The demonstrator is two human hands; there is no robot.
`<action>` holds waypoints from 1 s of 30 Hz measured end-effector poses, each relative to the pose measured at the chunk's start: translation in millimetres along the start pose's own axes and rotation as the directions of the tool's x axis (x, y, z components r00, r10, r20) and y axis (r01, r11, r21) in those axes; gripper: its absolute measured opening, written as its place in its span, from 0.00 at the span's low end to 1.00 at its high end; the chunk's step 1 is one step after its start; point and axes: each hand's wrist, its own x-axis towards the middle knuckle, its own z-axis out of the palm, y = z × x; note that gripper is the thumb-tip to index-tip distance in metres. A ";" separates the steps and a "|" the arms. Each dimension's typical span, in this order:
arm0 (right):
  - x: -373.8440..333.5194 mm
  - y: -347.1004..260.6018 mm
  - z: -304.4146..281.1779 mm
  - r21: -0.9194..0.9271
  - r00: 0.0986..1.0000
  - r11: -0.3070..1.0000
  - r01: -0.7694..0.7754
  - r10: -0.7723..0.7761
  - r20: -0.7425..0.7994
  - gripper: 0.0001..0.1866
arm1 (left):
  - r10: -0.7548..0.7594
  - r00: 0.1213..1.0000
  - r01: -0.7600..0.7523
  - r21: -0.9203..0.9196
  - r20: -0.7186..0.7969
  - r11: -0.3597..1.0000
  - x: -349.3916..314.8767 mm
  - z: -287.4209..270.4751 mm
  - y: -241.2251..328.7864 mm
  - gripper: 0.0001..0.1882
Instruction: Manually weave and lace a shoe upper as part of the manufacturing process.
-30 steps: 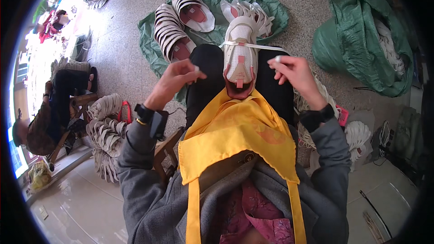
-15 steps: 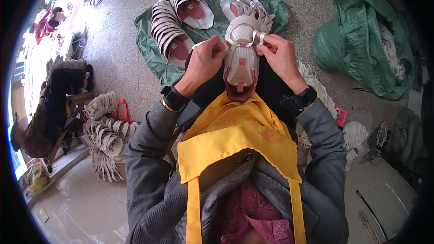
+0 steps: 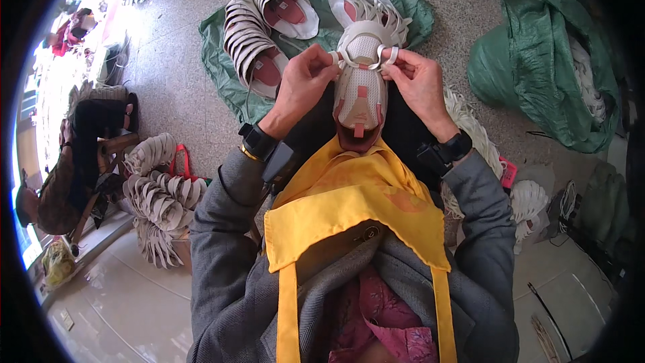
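Between the left hand (image 3: 304, 82) and the right hand (image 3: 419, 87), about equally near at its sides, the pale shoe (image 3: 361, 107) is laid lengthwise, heel toward the yellow apron (image 3: 356, 222), toe away, its white lace (image 3: 363, 66) pinched by both hands' fingertips.

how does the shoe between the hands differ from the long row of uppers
The shoe is a single piece; the row of uppers is many overlapping pieces on the green sheet. The left hand and right hand pinch the shoe's lace; neither touches the row of uppers. Shoe and row share pale surfaces and pinkish-red parts.
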 end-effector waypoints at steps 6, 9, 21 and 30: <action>-0.5 -2.0 1.0 -0.171 0.998 0.984 0.054 -0.058 -0.021 0.12 | -0.009 1.000 0.009 -0.047 0.000 0.999 0.1 1.6 2.6 0.05; 0.9 -6.6 1.5 -0.285 0.995 0.953 0.103 -0.103 0.014 0.10 | -0.006 1.000 0.008 -0.061 0.024 0.998 -0.6 0.8 1.7 0.05; 7.3 -3.0 4.0 -0.260 0.998 0.964 0.056 -0.046 0.044 0.08 | -0.008 0.999 -0.009 -0.299 -0.054 0.954 4.9 14.2 0.2 0.05; 5.7 -6.2 4.8 -0.276 0.998 0.959 0.066 -0.058 0.038 0.09 | 0.010 0.998 -0.025 -0.265 -0.057 0.964 8.2 16.2 -1.8 0.04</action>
